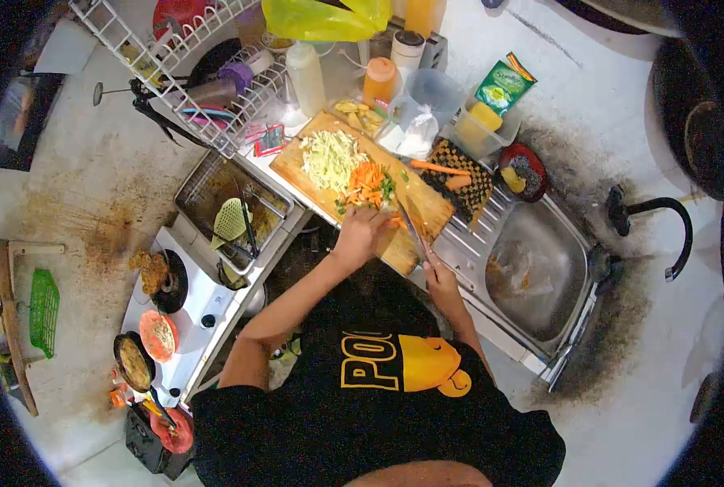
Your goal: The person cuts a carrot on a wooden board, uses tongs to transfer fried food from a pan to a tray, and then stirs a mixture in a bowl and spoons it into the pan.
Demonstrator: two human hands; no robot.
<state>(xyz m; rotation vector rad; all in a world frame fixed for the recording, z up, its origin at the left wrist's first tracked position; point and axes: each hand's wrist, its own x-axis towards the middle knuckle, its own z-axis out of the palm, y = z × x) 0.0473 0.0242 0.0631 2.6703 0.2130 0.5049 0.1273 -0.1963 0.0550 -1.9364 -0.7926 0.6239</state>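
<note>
My right hand grips the handle of a kitchen knife, whose blade lies over the wooden cutting board. Just left of the blade, my left hand has its fingers bent down on a piece of carrot, partly hidden by the fingertips. Beyond that hand sits a heap of cut carrot. Chopped green leaves lie against its right side. A larger mound of shredded cabbage covers the board's far left part.
To the right is a metal sink with a black faucet. Whole carrots rest on a checkered cloth. Squeeze bottles stand behind the board. On the left are a fryer basin and a stove with a pan.
</note>
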